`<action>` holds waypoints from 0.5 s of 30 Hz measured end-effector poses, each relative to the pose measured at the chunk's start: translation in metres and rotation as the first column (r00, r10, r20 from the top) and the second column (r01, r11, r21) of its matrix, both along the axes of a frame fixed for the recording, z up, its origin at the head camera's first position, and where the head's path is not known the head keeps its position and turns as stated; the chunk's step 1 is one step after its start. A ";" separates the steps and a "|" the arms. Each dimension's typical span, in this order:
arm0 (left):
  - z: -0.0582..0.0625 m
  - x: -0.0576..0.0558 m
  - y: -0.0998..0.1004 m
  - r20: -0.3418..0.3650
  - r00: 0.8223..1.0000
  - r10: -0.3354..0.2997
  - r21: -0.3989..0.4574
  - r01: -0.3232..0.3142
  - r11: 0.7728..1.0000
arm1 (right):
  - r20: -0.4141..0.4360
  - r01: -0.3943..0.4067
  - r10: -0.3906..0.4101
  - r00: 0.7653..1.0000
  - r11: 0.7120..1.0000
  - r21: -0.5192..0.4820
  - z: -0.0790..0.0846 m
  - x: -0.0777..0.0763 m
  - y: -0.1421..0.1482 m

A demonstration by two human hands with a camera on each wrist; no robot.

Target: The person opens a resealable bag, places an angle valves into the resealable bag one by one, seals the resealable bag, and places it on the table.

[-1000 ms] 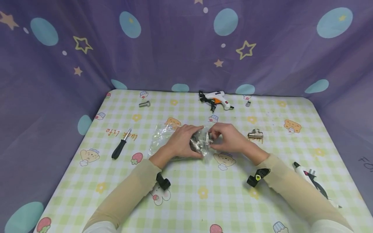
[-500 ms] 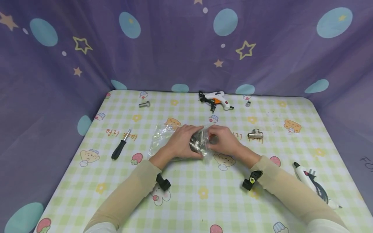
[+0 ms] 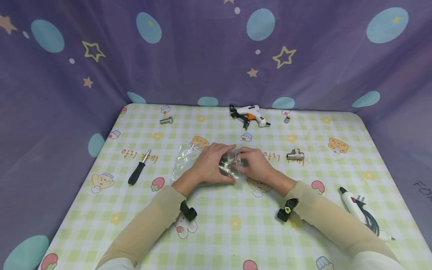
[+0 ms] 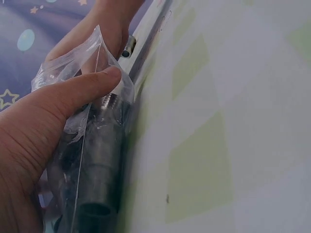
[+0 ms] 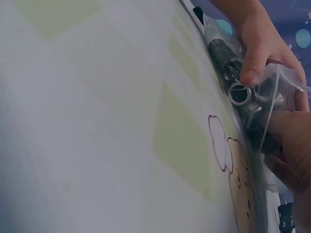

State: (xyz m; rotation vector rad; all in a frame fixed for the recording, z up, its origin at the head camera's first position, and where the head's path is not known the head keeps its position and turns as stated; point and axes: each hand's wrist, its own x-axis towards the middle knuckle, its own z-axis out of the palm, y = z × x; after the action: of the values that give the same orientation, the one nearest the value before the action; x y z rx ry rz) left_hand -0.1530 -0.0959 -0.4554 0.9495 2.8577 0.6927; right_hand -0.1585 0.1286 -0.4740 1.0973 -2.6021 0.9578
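Observation:
A clear zip bag point(image 3: 185, 162) with several metal pipe fittings point(image 3: 227, 167) in it lies mid-table. My left hand point(image 3: 210, 165) grips the bag across its filled part, thumb toward me. In the left wrist view a tubular fitting point(image 4: 99, 179) shows through the plastic below the thumb. My right hand point(image 3: 256, 165) has its fingers inside the bag's mouth on the right, pinching a dark metal fitting mostly hidden by plastic and fingers. Round open fitting ends point(image 5: 239, 93) appear beside those fingers in the right wrist view.
A T-shaped metal fitting point(image 3: 295, 154) lies right of the bag. Farther back are a bolt point(image 3: 166, 120), a white glue gun point(image 3: 252, 114) and a small metal piece point(image 3: 287, 119). A screwdriver point(image 3: 137, 170) lies left; another white glue gun point(image 3: 359, 212) lies right.
My right hand has moved slightly left and deeper into the bag's mouth, taking the pinched fitting with it. The left hand keeps its grip in place.

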 end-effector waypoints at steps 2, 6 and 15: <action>0.000 0.000 0.000 -0.002 1.000 -0.002 0.004 0.002 1.000 | 0.001 -0.014 0.014 1.000 1.000 -0.012 -0.001 -0.001 0.000; 0.000 -0.001 0.000 -0.009 1.000 -0.003 0.012 0.003 1.000 | 0.027 -0.051 0.051 0.998 0.999 0.003 0.000 -0.002 0.001; 0.002 0.000 0.000 -0.006 1.000 -0.005 0.002 0.005 1.000 | 0.060 -0.065 0.063 0.996 0.997 0.035 0.008 0.001 0.019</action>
State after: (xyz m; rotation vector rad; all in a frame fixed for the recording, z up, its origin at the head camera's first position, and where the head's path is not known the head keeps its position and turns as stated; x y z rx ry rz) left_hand -0.1527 -0.0959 -0.4539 0.9608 2.8594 0.6934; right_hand -0.1575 0.1474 -0.4659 1.1863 -2.6562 0.9729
